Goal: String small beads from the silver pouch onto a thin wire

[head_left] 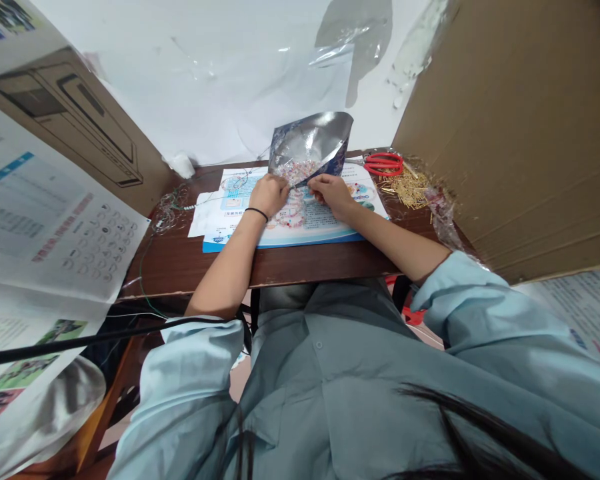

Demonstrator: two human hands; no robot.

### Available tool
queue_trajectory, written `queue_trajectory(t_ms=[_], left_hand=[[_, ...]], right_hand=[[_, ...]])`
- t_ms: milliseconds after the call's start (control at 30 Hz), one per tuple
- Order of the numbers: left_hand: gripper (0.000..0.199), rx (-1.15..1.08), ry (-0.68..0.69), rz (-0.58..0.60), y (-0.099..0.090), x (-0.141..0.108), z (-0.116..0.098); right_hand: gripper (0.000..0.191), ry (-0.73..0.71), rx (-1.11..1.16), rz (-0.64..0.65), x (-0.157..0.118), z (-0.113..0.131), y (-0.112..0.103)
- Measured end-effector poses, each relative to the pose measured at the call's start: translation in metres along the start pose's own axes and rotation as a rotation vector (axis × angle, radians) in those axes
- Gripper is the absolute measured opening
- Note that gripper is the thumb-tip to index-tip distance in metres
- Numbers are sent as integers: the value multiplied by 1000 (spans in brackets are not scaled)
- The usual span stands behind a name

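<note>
A silver-lined pouch (307,141) patterned blue, beside red-handled scissors (383,163).

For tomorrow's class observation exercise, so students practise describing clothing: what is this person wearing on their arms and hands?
The left hand and right hand are bare, with no gloves. A thin black wristband circles the left wrist. Loose, pale blue shirt sleeves are pushed back.

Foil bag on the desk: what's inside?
The foil bag gapes open, showing its silver lining and small pink-and-white beads at the mouth. The left hand and right hand block the lower edge; anything deeper inside can't be seen.
</note>
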State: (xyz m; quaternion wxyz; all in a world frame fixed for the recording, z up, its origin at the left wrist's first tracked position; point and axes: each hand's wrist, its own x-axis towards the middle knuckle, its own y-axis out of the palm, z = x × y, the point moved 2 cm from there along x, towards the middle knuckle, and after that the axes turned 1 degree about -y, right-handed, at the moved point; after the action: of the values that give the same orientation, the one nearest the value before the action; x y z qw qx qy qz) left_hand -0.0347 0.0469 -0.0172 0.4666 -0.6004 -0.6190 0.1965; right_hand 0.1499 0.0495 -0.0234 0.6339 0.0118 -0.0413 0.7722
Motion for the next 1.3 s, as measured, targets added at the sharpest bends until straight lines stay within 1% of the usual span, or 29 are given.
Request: queue_trajectory(t_ms=[67,167,267,333,400,467,533,633,733,933,1033,1167,1300], left_hand=[[16,-34,-9,-38,-1,2,3],[20,-130,-52,-152,-5,4,5],[21,-335,-166,-296,-12,3,-1],[20,-525,-279,-330,-12,1,-8],[23,-723,-383,-289,-7,-2,-17],[24,-886,-439,-229,2,-5,-25],[18,-997,-469,-188,12,-8,-30],[6,-1115,-505,-158,23,-11,-31],[5,-1147,-496,-116,26,-11,-29],[3,-1184,-487,-36,26,-12,-27],[2,-1205,-483,-16,27,-11,-27],[8,-1213,-468,1,28,-11,-26],[11,-1209,-464,10,28,-11,-25]], right_hand=[[17,-18,-35,6,1,-1,0],[19,-36,-60,13,1,-1,1],[20,-40,-58,20,1,-2,1],[21,-72,-93,35,1,-3,2],[21,-149,-171,44,2,-3,1],[20,-240,-270,23,2,1,-1],[20,-309,-369,-28,2,7,-5],[18,-368,-480,-88,1,14,-11],[16,-439,-499,-84,4,12,-13],[12,-571,-482,-51,12,0,-13],[13,-606,-542,-55,9,2,-11],[12,-650,-651,-88,5,4,-7],[12,-671,-738,-125,5,0,-6]])
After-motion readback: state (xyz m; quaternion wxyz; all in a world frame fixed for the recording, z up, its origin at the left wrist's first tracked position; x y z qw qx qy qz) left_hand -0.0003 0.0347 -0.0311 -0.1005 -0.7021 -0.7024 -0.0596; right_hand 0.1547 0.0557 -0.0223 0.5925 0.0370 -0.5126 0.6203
